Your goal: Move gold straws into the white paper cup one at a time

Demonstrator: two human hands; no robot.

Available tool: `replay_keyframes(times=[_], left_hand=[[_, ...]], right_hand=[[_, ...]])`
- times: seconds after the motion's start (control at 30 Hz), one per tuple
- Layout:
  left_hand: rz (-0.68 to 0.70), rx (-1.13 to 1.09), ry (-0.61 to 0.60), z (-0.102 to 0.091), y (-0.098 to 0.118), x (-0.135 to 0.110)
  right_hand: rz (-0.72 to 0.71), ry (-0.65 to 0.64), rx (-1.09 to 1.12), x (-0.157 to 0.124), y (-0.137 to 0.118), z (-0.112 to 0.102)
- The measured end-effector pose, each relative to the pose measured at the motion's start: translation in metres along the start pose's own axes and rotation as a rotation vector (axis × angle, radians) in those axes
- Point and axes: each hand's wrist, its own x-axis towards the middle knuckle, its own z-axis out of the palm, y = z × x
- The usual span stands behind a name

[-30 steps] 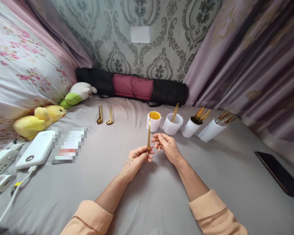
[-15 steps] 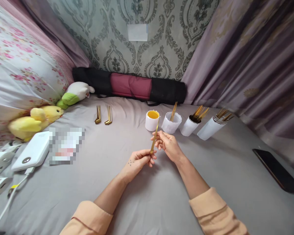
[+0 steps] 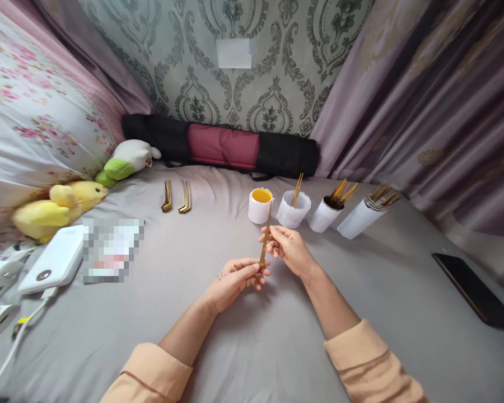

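Observation:
A slim gold pair of tweezers (image 3: 265, 244) stands tilted between my hands, its narrow tip pointing up and away. Its lower end is pinched by the thumb and fingers of my left hand (image 3: 238, 281). Higher up, the thumb and fingertips of my right hand (image 3: 292, 248) close around its middle. Just beyond the tip is a white-wrapped cup (image 3: 260, 211) with a yellow inside. Next to it, a wider white cup (image 3: 293, 217) holds a few thin gold pieces (image 3: 297, 189) leaning upright.
Two more white-wrapped containers (image 3: 325, 218) (image 3: 358, 222), full of gold pointed pieces, stand farther right. Two small groups of bent gold tools (image 3: 167, 197) (image 3: 185, 198) lie back left. A phone (image 3: 474, 291) rests at right; a power bank (image 3: 52, 260) and plush toys (image 3: 61, 210) are at left.
The tweezers have turned slightly about their length, showing a narrower face. Both hands keep almost the same place, and the view has shifted a little.

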Motion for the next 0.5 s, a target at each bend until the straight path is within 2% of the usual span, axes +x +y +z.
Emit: replay_keyframes(times=[0.27,0.5], left_hand=[[-0.013,-0.019,-0.009,0.0001,-0.0007,0.0004],[-0.047,-0.029,0.015,-0.0026,-0.0025,0.0017]], right_hand=[[-0.014,-0.045,0.007,-0.0018,-0.0007,0.0014],[-0.071,-0.064,-0.079,-0.0029,-0.0016,0.0036]])
